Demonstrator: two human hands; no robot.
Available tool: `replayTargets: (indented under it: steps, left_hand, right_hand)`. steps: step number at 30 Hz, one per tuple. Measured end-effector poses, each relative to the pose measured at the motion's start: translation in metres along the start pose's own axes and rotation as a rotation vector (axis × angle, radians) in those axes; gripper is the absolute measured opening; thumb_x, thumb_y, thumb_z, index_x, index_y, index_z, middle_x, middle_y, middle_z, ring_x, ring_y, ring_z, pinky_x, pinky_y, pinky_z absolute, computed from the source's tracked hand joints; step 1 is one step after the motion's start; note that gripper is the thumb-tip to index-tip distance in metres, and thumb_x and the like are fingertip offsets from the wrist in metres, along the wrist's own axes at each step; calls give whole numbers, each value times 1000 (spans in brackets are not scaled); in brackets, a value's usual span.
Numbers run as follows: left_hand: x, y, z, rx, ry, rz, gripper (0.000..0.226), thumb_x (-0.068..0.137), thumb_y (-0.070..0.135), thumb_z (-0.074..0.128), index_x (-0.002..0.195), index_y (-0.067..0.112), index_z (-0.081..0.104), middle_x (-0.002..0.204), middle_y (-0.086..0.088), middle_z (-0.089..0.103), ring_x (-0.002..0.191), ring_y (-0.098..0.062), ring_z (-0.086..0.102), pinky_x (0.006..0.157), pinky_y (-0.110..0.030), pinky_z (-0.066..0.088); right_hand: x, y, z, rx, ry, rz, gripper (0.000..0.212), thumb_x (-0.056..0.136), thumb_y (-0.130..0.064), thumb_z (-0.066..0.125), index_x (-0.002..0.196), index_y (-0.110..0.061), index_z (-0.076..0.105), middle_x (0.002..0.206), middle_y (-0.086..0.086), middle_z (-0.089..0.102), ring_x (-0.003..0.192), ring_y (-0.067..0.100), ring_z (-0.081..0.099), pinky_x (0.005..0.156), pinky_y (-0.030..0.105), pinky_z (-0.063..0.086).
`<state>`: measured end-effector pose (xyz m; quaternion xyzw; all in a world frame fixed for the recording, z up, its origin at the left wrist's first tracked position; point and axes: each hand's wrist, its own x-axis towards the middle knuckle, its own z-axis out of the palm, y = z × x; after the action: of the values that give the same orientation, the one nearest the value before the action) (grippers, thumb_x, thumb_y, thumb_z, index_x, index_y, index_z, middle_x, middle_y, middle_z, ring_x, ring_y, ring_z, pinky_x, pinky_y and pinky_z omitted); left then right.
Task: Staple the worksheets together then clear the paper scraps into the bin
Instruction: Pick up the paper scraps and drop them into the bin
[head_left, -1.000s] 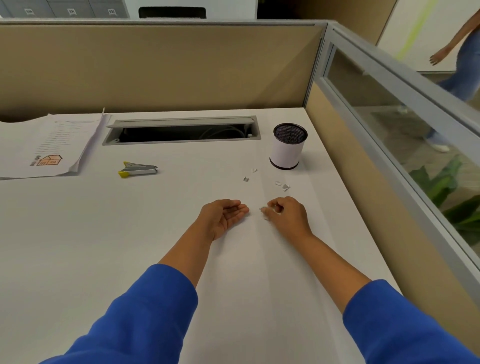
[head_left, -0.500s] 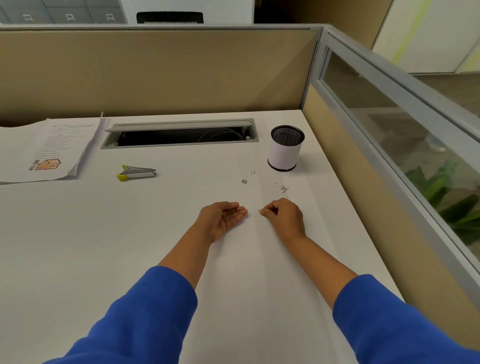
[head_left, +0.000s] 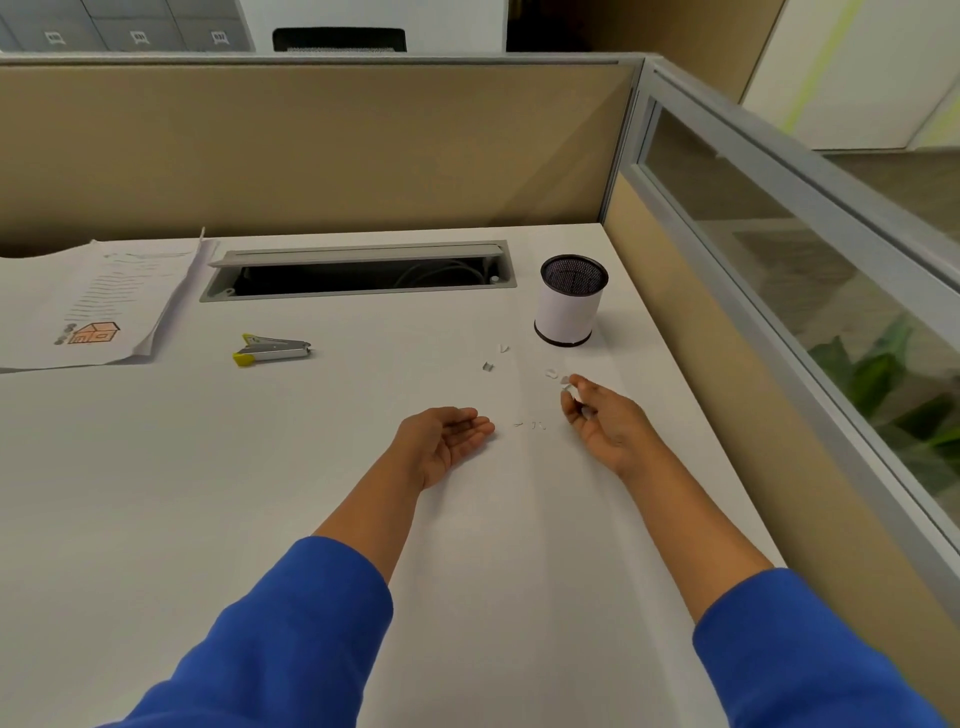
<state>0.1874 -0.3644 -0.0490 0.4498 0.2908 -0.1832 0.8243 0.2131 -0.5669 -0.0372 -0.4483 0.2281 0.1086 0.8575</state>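
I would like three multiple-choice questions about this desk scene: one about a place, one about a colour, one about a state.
1. Where does the stapler lie?
A. between the worksheets and the bin
B. inside the bin
C. on the worksheets

2. What colour are the sleeves?
A. red
B. blue
C. grey

3. How is the left hand?
A. closed in a fist
B. holding the stapler
C. open, palm up

Answers: 1 A, it lies on the bare desk between them. 2 B, both sleeves are blue. 3 C, its fingers are spread and hold nothing.
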Motion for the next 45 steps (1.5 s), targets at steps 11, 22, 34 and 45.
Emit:
replayTargets:
  steps: [11,22,34,45]
  left_hand:
    - [0,-1,1,5,9,10,13,89,-3,48,85,-7,60,87,-20,66,70,-26,70,68,-30,58]
    - [-1,-1,1,8,9,12,13,89,-2,48,86,-7,59,87,-21,66,78,-29,67,70,-30,57]
    - [-2,0,2,-14,6,-2,15,90,-3,46,84,-8,59,86,-21,65,77,-29,67,68,-31,57]
    - [-2,0,2,-3,8,-2,15,89,-4,46,83,-7,59,85,-21,65,74,-28,67,71,-31,56]
  right_hand:
    - [-8,29,11,-1291,165,-303,20,83,-20,66,84,0,70,91,5,72,89,20,63,76,26,46]
    - [-12,37,31,-1902,141,-383,43,88,3,48,56,-15,25,86,11,53,98,28,61,68,29,42]
    - [-3,11,11,-1353,22,-191,20,91,-3,35,78,-6,49,89,11,52,78,20,47,67,26,38]
    - [1,17,5,-1419,71,-316,16,87,-8,53,72,-9,57,90,7,63,86,21,58,71,24,42]
